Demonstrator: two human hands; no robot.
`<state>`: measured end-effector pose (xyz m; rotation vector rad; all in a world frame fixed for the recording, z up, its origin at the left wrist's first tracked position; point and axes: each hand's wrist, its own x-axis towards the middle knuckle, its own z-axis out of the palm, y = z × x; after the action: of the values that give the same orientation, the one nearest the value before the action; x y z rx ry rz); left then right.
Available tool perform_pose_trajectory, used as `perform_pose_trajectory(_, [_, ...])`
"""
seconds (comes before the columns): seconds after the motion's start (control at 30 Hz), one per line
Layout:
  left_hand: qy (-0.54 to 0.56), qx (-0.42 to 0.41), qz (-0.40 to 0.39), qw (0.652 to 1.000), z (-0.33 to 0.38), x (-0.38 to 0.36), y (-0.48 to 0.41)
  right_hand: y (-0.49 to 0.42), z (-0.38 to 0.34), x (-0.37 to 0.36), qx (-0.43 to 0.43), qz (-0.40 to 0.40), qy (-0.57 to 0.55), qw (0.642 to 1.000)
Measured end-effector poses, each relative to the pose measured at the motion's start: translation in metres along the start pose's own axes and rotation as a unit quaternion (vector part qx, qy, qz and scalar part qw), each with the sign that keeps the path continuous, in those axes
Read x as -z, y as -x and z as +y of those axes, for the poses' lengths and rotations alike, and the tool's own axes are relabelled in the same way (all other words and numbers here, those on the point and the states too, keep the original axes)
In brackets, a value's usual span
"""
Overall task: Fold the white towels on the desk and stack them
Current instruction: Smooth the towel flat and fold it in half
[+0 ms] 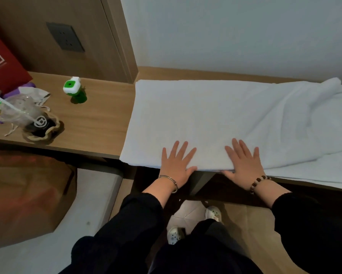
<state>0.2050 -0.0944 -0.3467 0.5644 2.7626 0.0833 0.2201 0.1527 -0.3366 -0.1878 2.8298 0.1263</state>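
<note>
A white towel (pixel 205 115) lies spread flat on the wooden desk (pixel 98 123), its left part smooth and its right end rumpled. My left hand (pixel 176 165) presses flat on the towel's near edge, fingers straight and spread. My right hand (pixel 243 163) presses flat a little to the right on the same edge, fingers also spread. More white cloth (pixel 314 171) lies under it at the right and hangs over the desk's front.
On the desk's left end stand a green and white bottle (pixel 75 89), a clear plastic cup with a straw (pixel 19 113), a drawstring pouch (pixel 41 127) and a red bag (pixel 1 62). A brown paper bag (pixel 27 198) sits below at the left.
</note>
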Motion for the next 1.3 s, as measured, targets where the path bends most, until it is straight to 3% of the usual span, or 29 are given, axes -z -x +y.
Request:
perform_pose_trajectory(0.23, [-0.031,-0.001,0.030,0.999,-0.014,-0.005,-0.014,-0.022,0.019,-0.006,-0.003,-0.059,-0.019,0.998])
perform_pose_trajectory(0.43, [-0.047,0.034,-0.009,0.998,-0.049,0.026,-0.062,-0.072,0.011,0.020,0.017,-0.088,-0.060,0.994])
perform_pose_trajectory(0.5, [-0.052,0.066,-0.034,0.996,-0.055,0.043,-0.083,-0.089,0.009,0.036,0.032,-0.107,-0.101,0.989])
perform_pose_trajectory(0.57, [-0.050,0.117,-0.011,0.992,-0.040,0.059,-0.102,-0.094,0.015,0.048,0.041,-0.102,-0.205,0.973])
perform_pose_trajectory(0.67, [-0.019,0.153,0.084,0.984,0.010,0.071,-0.123,-0.080,0.046,0.049,-0.031,0.026,-0.451,0.892])
perform_pose_trajectory(0.77, [0.009,0.053,0.100,0.994,0.075,0.068,-0.149,-0.062,0.102,0.043,-0.221,0.239,-0.505,0.800])
perform_pose_trajectory(0.83, [0.055,0.031,0.063,0.996,0.112,0.061,-0.165,-0.057,0.146,0.040,-0.393,0.306,-0.517,0.696])
perform_pose_trajectory(0.9, [0.070,0.057,0.041,0.995,0.132,0.048,-0.177,-0.056,0.191,0.034,-0.525,0.259,-0.553,0.592])
perform_pose_trajectory(1.0, [0.027,0.076,0.053,0.995,0.132,0.031,-0.183,-0.059,0.233,0.029,-0.570,0.133,-0.625,0.516])
perform_pose_trajectory(1.1, [0.002,0.079,0.065,0.995,0.131,0.026,-0.184,-0.061,0.243,0.034,-0.571,0.151,-0.700,0.402])
perform_pose_trajectory(1.2, [0.002,0.085,0.072,0.994,0.134,0.025,-0.185,-0.061,0.246,0.041,-0.542,0.167,-0.760,0.318])
perform_pose_trajectory(1.27, [0.005,0.083,0.074,0.994,0.133,0.024,-0.186,-0.046,0.257,0.043,-0.556,0.224,-0.745,0.294])
perform_pose_trajectory(1.3, [0.006,0.084,0.072,0.994,0.132,0.024,-0.186,-0.035,0.267,0.038,-0.563,0.250,-0.723,0.312])
